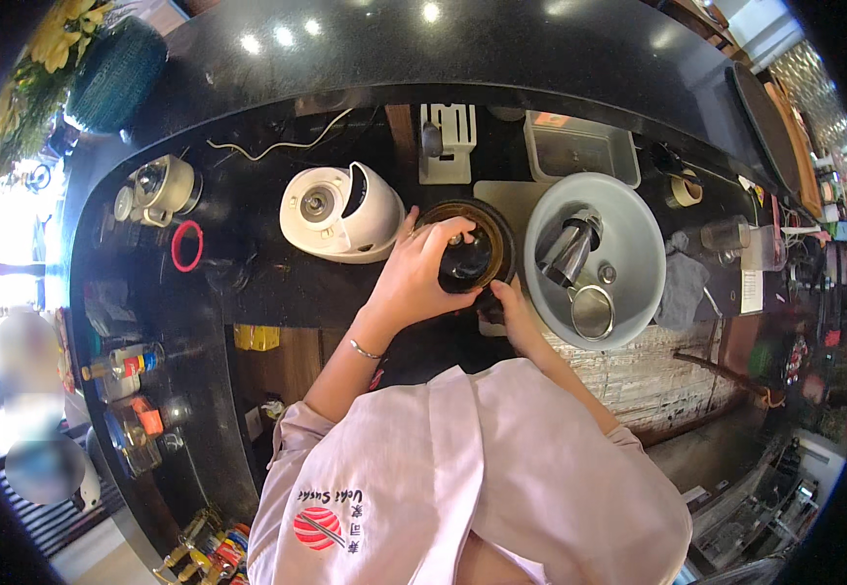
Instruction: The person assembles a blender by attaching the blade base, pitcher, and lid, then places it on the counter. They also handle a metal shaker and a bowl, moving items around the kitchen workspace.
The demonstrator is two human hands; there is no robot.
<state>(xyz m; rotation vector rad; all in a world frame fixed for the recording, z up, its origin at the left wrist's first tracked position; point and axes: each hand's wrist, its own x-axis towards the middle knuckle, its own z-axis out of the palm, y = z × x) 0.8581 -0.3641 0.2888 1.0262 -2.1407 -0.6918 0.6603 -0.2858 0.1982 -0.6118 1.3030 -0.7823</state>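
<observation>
Glossy and black, the table [296, 297] stretches past a pale smock [550, 458] that carries a round red emblem [318, 527] and dark lettering [357, 492], upside down from this view. Beyond it, the right hand [517, 317] grasps the near side of a brown-rimmed dark bowl [500, 236], between a white appliance base [370, 224] and a grey basin [643, 263], while the left hand [418, 273] reaches over its rim, that grip too hidden to tell.
</observation>
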